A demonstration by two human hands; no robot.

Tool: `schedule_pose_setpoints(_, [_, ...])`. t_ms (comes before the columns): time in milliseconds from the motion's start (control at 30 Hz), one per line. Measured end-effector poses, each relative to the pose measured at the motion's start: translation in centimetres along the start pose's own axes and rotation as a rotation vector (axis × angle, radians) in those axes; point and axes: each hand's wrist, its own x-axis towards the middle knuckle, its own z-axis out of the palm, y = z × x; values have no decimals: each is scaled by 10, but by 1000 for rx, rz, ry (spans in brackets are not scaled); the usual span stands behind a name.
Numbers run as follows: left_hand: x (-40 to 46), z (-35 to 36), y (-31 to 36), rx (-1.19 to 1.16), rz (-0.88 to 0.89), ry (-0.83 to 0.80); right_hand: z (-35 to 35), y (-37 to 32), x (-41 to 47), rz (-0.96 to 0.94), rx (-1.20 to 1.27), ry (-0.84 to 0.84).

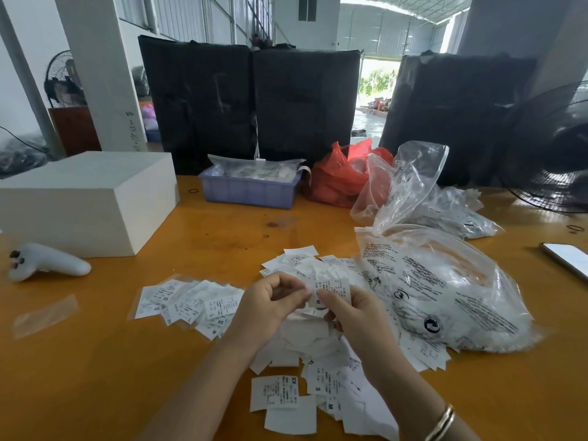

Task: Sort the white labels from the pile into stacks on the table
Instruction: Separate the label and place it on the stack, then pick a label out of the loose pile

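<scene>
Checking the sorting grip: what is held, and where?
A white label, pinched at its lower edge by the right hand; the left hand pinches its left side.

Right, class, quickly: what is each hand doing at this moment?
Left hand: fingers curled, pinching the edge of a label.
Right hand: holds the same label, marked M.

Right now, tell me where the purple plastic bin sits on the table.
In the head view the purple plastic bin stands at the table's far edge, centre-left, between the white box on its left and the red plastic bag on its right.
</scene>
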Motion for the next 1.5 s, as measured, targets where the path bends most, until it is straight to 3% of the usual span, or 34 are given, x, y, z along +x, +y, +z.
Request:
schedule_pose_setpoints(267, [-3, 0, 3, 16, -67, -100, -7, -2, 1, -171, -434, -143])
schedule_pose_setpoints(433, [-2, 0, 4, -70, -105, -29, -8, -2, 3, -149, -131, 7])
schedule_pose_setpoints(533, [-2, -1, 4, -128, -127, -18, -7, 0, 3, -167, -116, 28])
schedule_pose_setpoints(900, [0, -6, 2, 16, -113, 46, -3, 8, 1, -542, -646, 13])
schedule_pose_setpoints(967, [2, -13, 2, 130, -104, 134, -10, 6, 6, -548, -694, 71])
schedule_pose_setpoints(1067, [7, -33, 2, 414, -71, 283, -34, 0, 20, -563, -784, 326])
schedule_pose_setpoints(1167, [9, -53, -1, 654, -138, 283, -63, -3, 36, -448, -898, 490])
schedule_pose_setpoints(1333, [13, -61, -9, 1181, -240, 279, -94, 4, 51, -105, -992, 489])
schedule_pose_setpoints(1500, [13, -55, -12, 1252, -196, 349, -93, 15, 53, -84, -1104, 423])
